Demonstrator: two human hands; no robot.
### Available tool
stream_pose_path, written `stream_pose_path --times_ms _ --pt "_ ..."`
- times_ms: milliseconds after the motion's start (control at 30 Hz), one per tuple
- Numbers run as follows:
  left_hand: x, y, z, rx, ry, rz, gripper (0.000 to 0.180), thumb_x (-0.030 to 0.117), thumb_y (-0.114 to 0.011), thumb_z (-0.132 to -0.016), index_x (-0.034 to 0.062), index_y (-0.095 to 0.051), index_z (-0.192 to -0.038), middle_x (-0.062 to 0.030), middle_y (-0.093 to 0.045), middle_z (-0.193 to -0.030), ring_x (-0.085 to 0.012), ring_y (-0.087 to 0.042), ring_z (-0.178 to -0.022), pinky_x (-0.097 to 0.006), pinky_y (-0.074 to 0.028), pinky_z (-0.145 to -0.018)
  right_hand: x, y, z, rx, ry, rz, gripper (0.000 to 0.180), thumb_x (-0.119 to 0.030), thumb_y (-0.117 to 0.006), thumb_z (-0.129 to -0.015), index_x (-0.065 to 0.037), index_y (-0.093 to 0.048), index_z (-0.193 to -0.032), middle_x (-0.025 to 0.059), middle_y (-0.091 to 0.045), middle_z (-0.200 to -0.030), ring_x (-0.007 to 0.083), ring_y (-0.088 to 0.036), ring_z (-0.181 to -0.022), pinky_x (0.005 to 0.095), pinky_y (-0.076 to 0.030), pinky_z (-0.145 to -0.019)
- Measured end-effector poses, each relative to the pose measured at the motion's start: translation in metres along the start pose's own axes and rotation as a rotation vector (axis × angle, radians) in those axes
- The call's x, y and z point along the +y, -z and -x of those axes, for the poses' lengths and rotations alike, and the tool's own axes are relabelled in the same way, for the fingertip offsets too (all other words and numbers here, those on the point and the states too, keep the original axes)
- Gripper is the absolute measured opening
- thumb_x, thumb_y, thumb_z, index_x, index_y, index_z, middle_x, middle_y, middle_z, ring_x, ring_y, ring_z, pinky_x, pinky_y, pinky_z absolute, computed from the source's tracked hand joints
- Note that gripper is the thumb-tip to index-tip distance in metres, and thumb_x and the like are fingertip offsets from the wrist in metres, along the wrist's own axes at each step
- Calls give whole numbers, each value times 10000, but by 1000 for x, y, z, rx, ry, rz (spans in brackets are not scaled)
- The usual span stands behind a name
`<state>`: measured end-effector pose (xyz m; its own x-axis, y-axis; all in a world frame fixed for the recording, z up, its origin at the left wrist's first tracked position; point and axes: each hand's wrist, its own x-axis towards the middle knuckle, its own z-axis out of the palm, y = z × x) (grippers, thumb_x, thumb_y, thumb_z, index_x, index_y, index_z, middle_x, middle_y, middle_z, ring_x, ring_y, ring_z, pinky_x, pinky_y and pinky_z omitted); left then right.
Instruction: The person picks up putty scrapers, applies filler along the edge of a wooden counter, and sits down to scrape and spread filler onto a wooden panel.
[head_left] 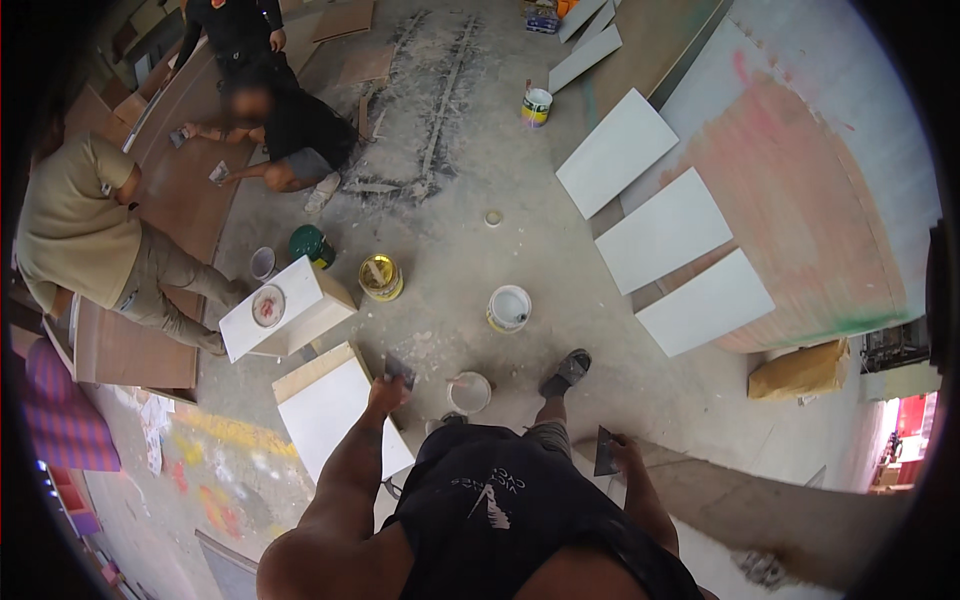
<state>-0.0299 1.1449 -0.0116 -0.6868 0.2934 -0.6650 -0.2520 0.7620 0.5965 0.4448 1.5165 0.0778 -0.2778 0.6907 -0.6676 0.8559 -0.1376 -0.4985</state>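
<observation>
My left hand (386, 393) grips a flat putty scraper (401, 371) at the far right corner of a white panel (335, 412) lying on the floor. My right hand (627, 457) hangs by my side and holds a second dark scraper blade (605, 453). A small white pot (469, 392) with a stick in it stands just right of my left hand. My foot in a dark sandal (566, 372) is planted beyond it.
A white box (290, 312) with a lid on top stands past the panel. A yellow can (380, 277), a green can (311, 244) and a white bucket (508, 308) sit on the concrete. White boards (662, 230) lean at right. Other people (90, 230) work on brown sheets at left.
</observation>
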Motion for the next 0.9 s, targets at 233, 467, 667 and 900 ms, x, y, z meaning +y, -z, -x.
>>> stream_pose_path --times_ms 233,467,667,900 --pt "-55 -28 36 -63 252 626 427 335 -514 -944 -40 -683 -830 -169 -698 -684 -243 -701 -581 -382 -568 -586 -47 72 -150 -215 34 31 351 -186 -662 -907 1 -679 -1203 99 -712 -1041 188 -645 -910 367 -519 -784" --pt "118 -137 60 138 -245 -782 504 397 -596 -891 -70 -637 -1077 -251 -718 -864 -336 -736 -801 -442 -587 -696 -96 214 -337 -193 335 109 322 -120 -604 -837 -20 -710 -1124 74 -696 -898 136 -604 -768 316 -496 -684" --pt "217 -179 27 327 195 -27 631 511 -634 -877 -86 -652 -1079 -232 -725 -891 -329 -725 -939 -429 -557 -838 -242 216 -416 -47 613 -7 309 -147 -622 -877 0 -694 -1139 66 -701 -909 142 -602 -768 318 -499 -683" --pt "299 -169 -19 210 293 161 535 435 -619 -869 -87 -686 -964 -202 -730 -830 -292 -739 -786 -412 -578 -738 -329 206 -425 -306 671 346 298 -178 -664 -876 -25 -690 -1130 55 -671 -819 145 -583 -705 329 -497 -646"
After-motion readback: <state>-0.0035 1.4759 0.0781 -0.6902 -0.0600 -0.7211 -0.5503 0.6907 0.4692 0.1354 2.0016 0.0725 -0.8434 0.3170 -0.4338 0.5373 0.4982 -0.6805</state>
